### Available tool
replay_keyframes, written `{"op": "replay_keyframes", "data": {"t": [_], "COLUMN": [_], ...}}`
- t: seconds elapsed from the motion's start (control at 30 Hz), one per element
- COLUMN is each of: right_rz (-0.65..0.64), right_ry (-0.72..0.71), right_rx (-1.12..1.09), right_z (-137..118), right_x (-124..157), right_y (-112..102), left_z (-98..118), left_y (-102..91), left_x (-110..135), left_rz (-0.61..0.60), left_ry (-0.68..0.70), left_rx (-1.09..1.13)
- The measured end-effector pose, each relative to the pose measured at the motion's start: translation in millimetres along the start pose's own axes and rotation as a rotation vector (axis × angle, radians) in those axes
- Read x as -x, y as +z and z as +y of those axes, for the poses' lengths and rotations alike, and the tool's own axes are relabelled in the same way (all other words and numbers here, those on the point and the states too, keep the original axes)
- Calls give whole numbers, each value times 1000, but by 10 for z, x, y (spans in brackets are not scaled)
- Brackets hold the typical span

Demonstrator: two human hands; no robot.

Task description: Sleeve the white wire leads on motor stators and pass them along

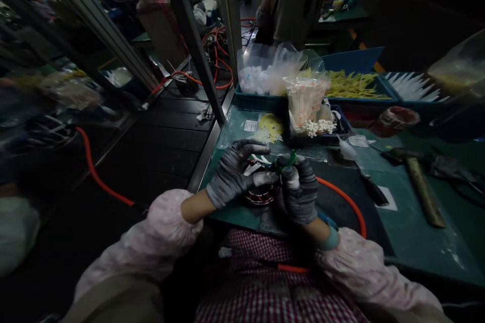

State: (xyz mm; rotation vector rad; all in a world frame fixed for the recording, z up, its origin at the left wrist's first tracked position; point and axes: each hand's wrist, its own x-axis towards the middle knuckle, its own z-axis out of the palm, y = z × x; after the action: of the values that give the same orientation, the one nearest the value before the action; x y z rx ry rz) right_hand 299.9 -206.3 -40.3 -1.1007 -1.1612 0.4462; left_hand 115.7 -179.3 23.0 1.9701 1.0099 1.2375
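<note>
A round coil-wound part, like a motor stator [261,196], with dark and reddish windings sits at the table edge between my hands. White sleeved leads [260,160] rise from it. My left hand [233,174], in a grey glove, curls round the leads from the left, with thumb and forefinger bent toward them; the exact contact is hard to see. In my right hand [301,189], gloved too and with white wrapping on a finger, a thin green strip or wire [290,159] is pinched above the stator's right side. Its far end is lost in the dark blur.
Behind my hands stand a bin of white sleeves [306,103] and a blue tray of yellow pieces [352,86]. A hammer [422,186] and a dark-handled tool [371,186] lie right. An orange hose [346,199] curves nearby. Left runs a dark conveyor [166,146]; people work beyond.
</note>
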Motion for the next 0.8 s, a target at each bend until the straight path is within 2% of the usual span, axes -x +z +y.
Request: {"op": "replay_keyframes", "data": {"t": [0.1, 0.17, 0.23, 0.3, 0.4, 0.47, 0.5, 0.6, 0.67, 0.73, 0.8], "right_rz": [-103, -199, -317, -424, -509, -532, -538, -486, -432, -409, -435], "right_ry": [-113, -224, -299, -315, -284, -229, -200, -156, -149, -141, -130], "right_rx": [-25, -63, -105, -117, -115, -135, -143, -123, -72, -30, -34], "right_z": [52, 72, 81, 84, 87, 102, 119, 217, 297, 356, 378], "right_x": [70, 88, 80, 54, 9, -6, -5, 25, 53, 70, 69], "right_y": [-14, -72, -127, -155, -160, -164, -171, -209, -232, -243, -244], "left_z": [52, 130, 227, 309, 299, 148, 25, -471, -809, -1069, -1231], "left_y": [153, 191, 169, 108, -12, -96, -133, -180, -132, -34, 66], "left_x": [-29, 10, 55, 78, 24, -107, -208, -612, -879, -1059, -1127], "left_rz": [-41, -50, -36, -39, -146, -219, -214, -157, -291, -351, -361], "left_ry": [-128, -197, -235, -263, -339, -388, -399, -441, -541, -560, -547], "left_rx": [149, 217, 231, 204, 215, 208, 146, -285, -547, -621, -622]}}
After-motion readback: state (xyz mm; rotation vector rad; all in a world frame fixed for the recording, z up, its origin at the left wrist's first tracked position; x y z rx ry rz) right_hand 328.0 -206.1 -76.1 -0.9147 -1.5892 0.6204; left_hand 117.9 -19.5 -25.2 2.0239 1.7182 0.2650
